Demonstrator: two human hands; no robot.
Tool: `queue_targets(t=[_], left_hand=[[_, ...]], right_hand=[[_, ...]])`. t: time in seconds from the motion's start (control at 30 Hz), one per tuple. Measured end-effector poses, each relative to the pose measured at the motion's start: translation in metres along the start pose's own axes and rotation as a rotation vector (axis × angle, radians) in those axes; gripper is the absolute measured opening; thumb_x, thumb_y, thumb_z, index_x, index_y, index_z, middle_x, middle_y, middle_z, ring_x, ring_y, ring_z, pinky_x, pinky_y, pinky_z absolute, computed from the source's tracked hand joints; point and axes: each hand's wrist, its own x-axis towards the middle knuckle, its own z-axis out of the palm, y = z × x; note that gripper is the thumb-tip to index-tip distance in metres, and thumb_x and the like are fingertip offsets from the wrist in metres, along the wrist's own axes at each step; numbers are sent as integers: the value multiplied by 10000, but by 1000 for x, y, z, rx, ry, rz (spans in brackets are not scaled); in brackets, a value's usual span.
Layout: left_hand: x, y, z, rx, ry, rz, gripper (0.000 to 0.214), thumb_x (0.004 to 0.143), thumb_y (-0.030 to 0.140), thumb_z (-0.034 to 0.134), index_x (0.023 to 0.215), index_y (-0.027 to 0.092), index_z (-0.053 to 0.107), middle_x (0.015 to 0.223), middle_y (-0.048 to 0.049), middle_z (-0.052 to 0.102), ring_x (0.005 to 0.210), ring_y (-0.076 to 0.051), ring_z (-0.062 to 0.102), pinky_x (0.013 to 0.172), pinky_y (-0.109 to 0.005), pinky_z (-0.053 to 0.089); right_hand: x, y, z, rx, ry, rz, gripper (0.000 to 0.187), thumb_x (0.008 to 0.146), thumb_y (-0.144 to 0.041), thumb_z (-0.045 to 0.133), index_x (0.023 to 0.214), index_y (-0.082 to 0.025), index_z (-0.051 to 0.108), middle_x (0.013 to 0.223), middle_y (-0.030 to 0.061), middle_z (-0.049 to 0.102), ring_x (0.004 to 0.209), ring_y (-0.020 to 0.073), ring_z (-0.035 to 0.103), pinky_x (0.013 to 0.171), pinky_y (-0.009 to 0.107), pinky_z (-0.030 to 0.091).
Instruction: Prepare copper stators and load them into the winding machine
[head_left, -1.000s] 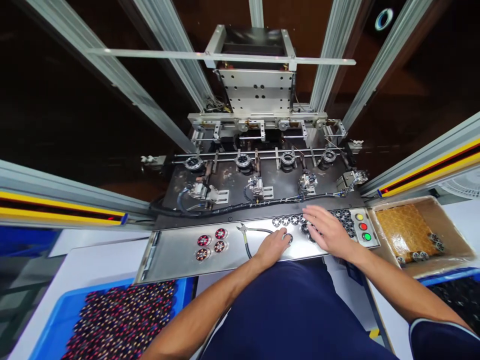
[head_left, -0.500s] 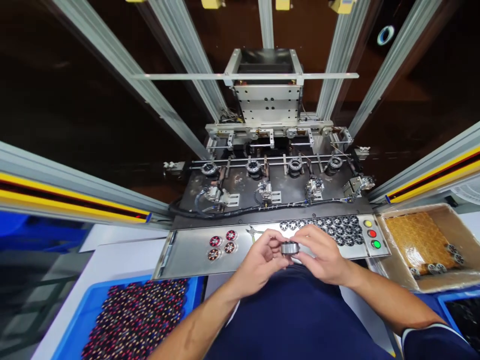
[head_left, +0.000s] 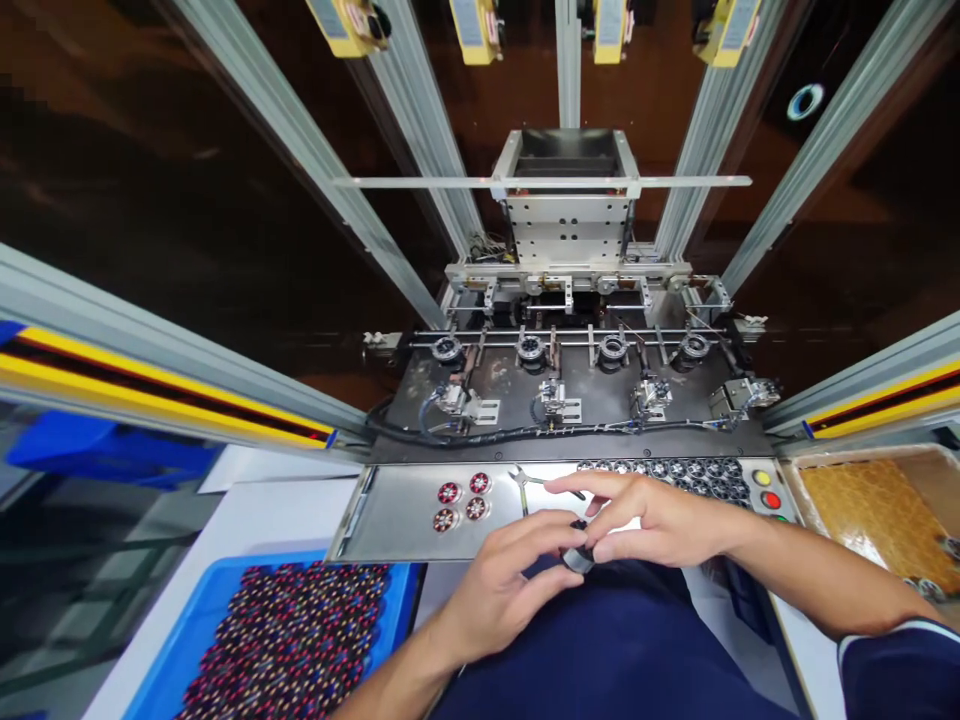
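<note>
A small round stator core (head_left: 577,560), black on top with a grey metal side, is tilted between my two hands just in front of the steel shelf (head_left: 390,530). My left hand (head_left: 510,575) grips its side between thumb and fingers. At its upper right edge, my right hand (head_left: 652,520) pinches with thumb and fingertips; the exact contact is partly hidden. Beyond my hands lie green-handled pliers (head_left: 523,480). Several wound stators (head_left: 475,508) with red and copper colours rest on the left of the shelf. Rows of bare stator cores (head_left: 697,480) sit on the right, partly covered by my right hand.
Behind the shelf stands a winding machine with several round holders (head_left: 532,350). Buttons (head_left: 769,500) sit at the shelf's right end. A blue tray (head_left: 187,610) full of wound stators is at left, a lined carton (head_left: 817,470) at right. Yellow-edged bars (head_left: 172,390) flank both sides.
The view has shifted, so the bench appears further right and lower. Both hands have drawn the stator core closer to my body and tilted it; my right fingers now reach over its top.
</note>
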Motion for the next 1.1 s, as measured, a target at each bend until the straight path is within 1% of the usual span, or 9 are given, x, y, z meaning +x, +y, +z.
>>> queue_targets(t=[0.17,0.23,0.37,0.43,0.5,0.6,0.73,0.97,1.1], left_hand=[[-1,-5,0,36,-38,19,333,807,191,764,1120,303,767,1112,-92,782,992,-284,756,877,-395,605],[1,-16,2,48,5,30,411,795,214,784,1193,295,730,1097,-84,786,940,-266,761,847,-369,609],[14,-68,16,295,53,-42,403,891,278,680,1292,253,649,1189,-111,744,1006,-253,725,893,-379,583],[24,-101,29,456,-32,-69,340,921,269,624,1258,244,667,1220,-126,723,1118,-282,681,975,-441,544],[31,-131,42,521,-87,-84,321,893,244,652,1211,238,692,1205,-138,718,1108,-305,673,970,-483,539],[35,-158,57,591,-134,-100,313,855,216,695,1167,220,707,1177,-152,704,1069,-317,666,942,-505,541],[35,-168,67,678,-177,-111,320,840,226,725,1157,212,684,1166,-135,689,1068,-306,649,946,-490,528],[44,-172,77,812,-185,-143,215,851,320,719,990,172,650,1016,-112,689,946,-302,656,853,-465,532],[47,-174,81,838,-158,-136,113,885,276,657,916,172,627,916,-111,682,864,-302,664,799,-455,538]], right_hand=[[2,5,0,43,-113,-30,253,920,-142,629,1110,-243,761,1525,92,498,1422,218,458,1155,394,415],[6,5,-12,9,-143,-52,206,942,-152,599,1061,-217,754,1527,102,496,1410,201,476,1153,374,418],[27,24,-84,-322,-19,-11,226,1002,-223,505,1011,-208,731,1558,77,455,1434,213,442,1186,446,373],[43,48,-132,-610,80,165,279,1025,-266,463,995,-200,732,1565,73,442,1444,233,424,1190,473,359],[60,80,-174,-691,102,248,291,1011,-236,481,910,-130,732,1528,163,466,1448,297,409,1181,506,356],[77,126,-212,-754,83,312,190,969,-251,594,936,-113,720,1471,172,515,1427,325,421,1153,536,375],[81,162,-225,-807,24,330,292,952,-317,651,1205,-170,645,1446,104,534,1347,298,490,1112,570,406],[79,182,-232,-857,-51,329,305,968,-323,624,1243,-192,630,1488,109,488,1360,300,468,1127,565,390],[84,187,-234,-878,-71,345,320,970,-332,621,1261,-200,622,1489,109,486,1353,298,474,1126,562,392]])
